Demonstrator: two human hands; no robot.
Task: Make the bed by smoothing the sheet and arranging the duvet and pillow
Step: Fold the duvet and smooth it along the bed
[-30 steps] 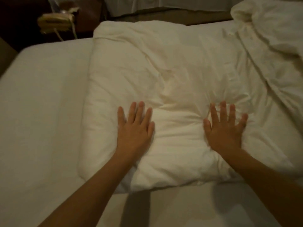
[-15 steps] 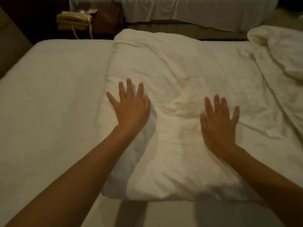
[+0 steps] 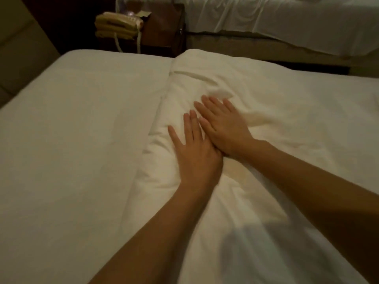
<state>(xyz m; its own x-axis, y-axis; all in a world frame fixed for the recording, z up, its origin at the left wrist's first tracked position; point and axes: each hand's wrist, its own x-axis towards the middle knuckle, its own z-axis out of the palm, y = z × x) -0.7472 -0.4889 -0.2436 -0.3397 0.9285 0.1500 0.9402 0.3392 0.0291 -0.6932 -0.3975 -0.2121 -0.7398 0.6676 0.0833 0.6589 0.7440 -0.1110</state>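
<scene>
Duvet (image 3: 276, 111): spread over the bed's right part, left edge rolled along the middle; near end shadowed and cut off at the frame bottom.
Left hand (image 3: 196, 154): laid flat on the duvet by its left roll, fingers straight; forearm cut off.
Right hand (image 3: 223, 128): pressed flat just beyond, touching the left hand; fingertips blurred.
Sheet (image 3: 71, 130): left bare over the bed's left part.
Telephone (image 3: 117, 24): past the far edge, detail lost in dimness.
Second bed (image 3: 276, 15): cropped at top right.
</scene>
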